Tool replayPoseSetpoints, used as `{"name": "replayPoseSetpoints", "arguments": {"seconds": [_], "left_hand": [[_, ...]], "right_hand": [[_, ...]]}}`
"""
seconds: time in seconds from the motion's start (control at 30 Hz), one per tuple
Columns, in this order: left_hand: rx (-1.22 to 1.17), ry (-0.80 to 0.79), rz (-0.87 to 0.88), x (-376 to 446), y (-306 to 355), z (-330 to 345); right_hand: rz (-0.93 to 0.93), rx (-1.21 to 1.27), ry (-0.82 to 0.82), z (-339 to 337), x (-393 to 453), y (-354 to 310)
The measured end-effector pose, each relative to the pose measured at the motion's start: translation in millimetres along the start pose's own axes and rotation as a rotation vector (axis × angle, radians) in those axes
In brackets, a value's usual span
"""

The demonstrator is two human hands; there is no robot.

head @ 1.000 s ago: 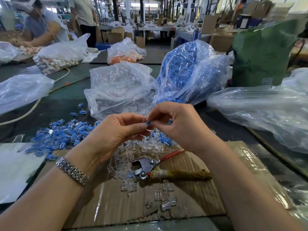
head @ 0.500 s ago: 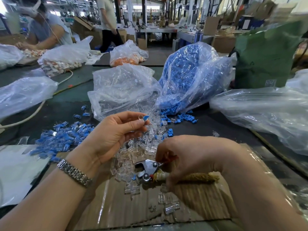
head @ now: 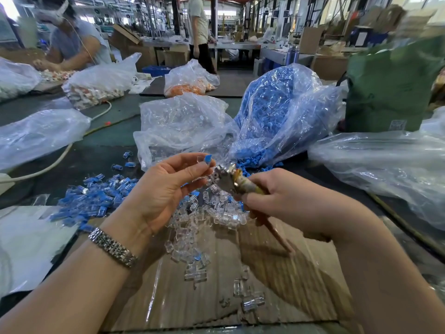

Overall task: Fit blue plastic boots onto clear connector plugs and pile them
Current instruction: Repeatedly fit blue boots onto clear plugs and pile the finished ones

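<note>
No legible text, only a blurred printed patch on the green bag [head: 395, 90].

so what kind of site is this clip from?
Most likely a factory assembly floor. Bulk plastic bags of blue boots and of clear plugs sit on a long workbench, another worker sorts parts at the far end, and cardboard cartons and machine frames fill the hall behind.

Clear plug [head: 200, 158] with blue boot [head: 207, 159] fitted, pinched at fingertips, above loose clear plugs [head: 212, 213]; finished pile [head: 96, 198] lies left.
</note>
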State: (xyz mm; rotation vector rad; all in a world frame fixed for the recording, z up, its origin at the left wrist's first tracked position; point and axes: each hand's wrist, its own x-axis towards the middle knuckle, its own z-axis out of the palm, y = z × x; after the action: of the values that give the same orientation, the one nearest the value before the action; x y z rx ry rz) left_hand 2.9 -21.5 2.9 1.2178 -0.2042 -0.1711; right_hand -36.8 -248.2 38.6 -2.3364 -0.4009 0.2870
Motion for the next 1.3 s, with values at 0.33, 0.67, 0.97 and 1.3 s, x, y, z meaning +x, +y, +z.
{"name": "replayPoseSetpoints", "arguments": {"seconds": [0.33,0.67,0.97,1.3], "left_hand": [[0.234,-0.015,0.131,-4.2,-3.4,8.2],[0.346,0.015,0.255,-4.1,-5.5,11.1],[0.433,0.064,0.245,-4.2,3.2,3.4],[1.517,0.437,0.229,-0.9,8.6,-24.6]], "right_hand": [[0.040,0.145,-0.019,4.0,-0.2,-7.0],[0.004,0.146,-0.030,12.4,3.2,-8.8],[-0.037,-0.071,0.004,8.9,-2.8,-10.9],[-0.106,-0.451,-0.267,18.7,-7.4,-11.7]]}}
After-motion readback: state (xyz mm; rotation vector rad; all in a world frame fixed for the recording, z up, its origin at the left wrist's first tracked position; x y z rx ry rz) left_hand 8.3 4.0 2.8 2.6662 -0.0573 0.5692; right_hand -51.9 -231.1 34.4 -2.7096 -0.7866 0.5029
